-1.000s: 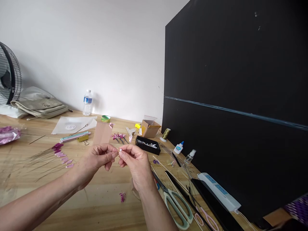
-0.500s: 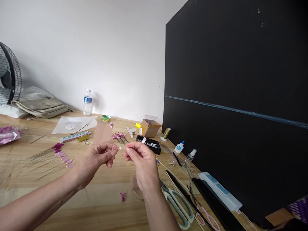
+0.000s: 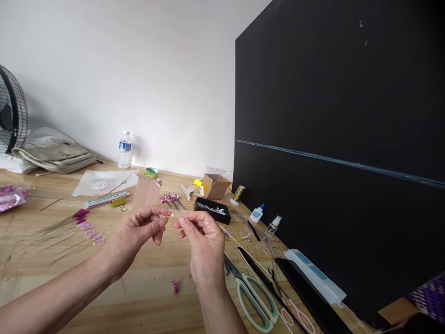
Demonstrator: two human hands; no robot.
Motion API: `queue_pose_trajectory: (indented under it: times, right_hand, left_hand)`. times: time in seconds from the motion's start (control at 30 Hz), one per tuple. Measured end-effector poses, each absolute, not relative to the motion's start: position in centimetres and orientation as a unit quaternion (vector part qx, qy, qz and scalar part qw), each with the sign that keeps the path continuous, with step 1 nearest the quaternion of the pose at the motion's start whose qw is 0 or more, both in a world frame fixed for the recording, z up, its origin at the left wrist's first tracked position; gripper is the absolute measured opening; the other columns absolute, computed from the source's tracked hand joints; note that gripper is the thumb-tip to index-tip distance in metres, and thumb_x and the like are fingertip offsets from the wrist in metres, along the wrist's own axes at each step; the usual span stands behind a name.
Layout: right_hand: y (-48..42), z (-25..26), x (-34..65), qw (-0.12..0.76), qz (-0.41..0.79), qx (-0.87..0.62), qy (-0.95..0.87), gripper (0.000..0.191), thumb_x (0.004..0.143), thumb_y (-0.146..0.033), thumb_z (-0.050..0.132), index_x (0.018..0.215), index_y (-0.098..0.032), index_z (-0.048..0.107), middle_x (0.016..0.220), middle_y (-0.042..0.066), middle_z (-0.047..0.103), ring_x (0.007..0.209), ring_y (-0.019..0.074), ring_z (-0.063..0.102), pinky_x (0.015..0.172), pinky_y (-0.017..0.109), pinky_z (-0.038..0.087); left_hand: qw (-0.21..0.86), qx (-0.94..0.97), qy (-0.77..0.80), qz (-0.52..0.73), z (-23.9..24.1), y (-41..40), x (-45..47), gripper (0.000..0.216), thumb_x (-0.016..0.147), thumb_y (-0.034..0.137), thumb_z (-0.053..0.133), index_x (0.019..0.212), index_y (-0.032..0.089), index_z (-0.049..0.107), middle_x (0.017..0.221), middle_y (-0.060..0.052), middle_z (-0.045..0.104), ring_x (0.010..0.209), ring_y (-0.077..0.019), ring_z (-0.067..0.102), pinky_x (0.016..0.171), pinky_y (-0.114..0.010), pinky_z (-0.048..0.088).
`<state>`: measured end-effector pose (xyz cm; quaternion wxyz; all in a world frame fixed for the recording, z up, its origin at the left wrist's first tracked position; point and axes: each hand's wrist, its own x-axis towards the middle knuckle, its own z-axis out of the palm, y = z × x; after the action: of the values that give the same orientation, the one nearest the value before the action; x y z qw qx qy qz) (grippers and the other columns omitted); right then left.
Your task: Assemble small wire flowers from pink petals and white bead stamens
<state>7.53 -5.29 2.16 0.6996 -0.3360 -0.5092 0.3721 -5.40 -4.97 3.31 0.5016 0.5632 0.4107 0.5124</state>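
My left hand is raised above the wooden table, its thumb and forefinger pinched on a tiny white bead. My right hand is close beside it, fingers pinched on a thin wire that runs to the bead; the wire is barely visible. Below the hands a small pink petal piece lies on the table. Pink petals on wire stems lie to the left of my left hand.
Green-handled scissors, pink scissors and a white power strip lie at the right by a black board. A black tray, a cardboard box, glue, a thread spool, a water bottle and a fan stand further off.
My right hand moved slightly away from the left, then came back close to it. The left hand kept its pinch on the bead. The view shifted a little.
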Motion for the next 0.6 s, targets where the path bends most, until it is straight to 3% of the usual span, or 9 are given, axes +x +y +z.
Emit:
queue_pose_trajectory:
  times: [0.3, 0.47, 0.6]
  right_hand:
    - [-5.99, 1.48, 7.03, 0.7, 0.164, -0.344, -0.604, 0.011, 0.074, -0.011, 0.056, 0.067, -0.02, 0.055, 0.072, 0.002, 0.063, 0.072, 0.0145, 0.058, 0.063, 0.027, 0.048]
    - [-5.97, 1.62, 6.72, 0.719, 0.299, -0.33, -0.534, 0.008, 0.072, -0.015, 0.058, 0.067, -0.019, 0.054, 0.069, 0.001, 0.062, 0.066, 0.0139, 0.059, 0.059, 0.026, 0.048]
    - [-5.74, 1.78, 6.71, 0.71, 0.405, -0.322, -0.477, 0.008, 0.07, -0.019, 0.062, 0.066, -0.018, 0.054, 0.063, -0.001, 0.06, 0.061, 0.0115, 0.056, 0.056, 0.023, 0.046]
  left_hand:
    - [0.492, 0.576, 0.398, 0.518, 3.29, -5.04, -5.34, 0.016, 0.073, 0.035, 0.055, 0.077, 0.019, 0.058, 0.044, 0.007, 0.046, 0.046, -0.01, 0.039, 0.046, -0.022, 0.026]
    - [0.482, 0.576, 0.38, 0.54, 3.71, -5.31, -5.23, 0.014, 0.07, 0.031, 0.058, 0.078, 0.02, 0.057, 0.045, 0.007, 0.046, 0.043, -0.0096, 0.04, 0.046, -0.022, 0.03]
    - [0.455, 0.606, 0.394, 0.52, 4.19, -5.37, -5.33, 0.013, 0.067, 0.031, 0.058, 0.068, 0.019, 0.062, 0.044, 0.006, 0.045, 0.046, -0.0109, 0.042, 0.051, -0.023, 0.036]
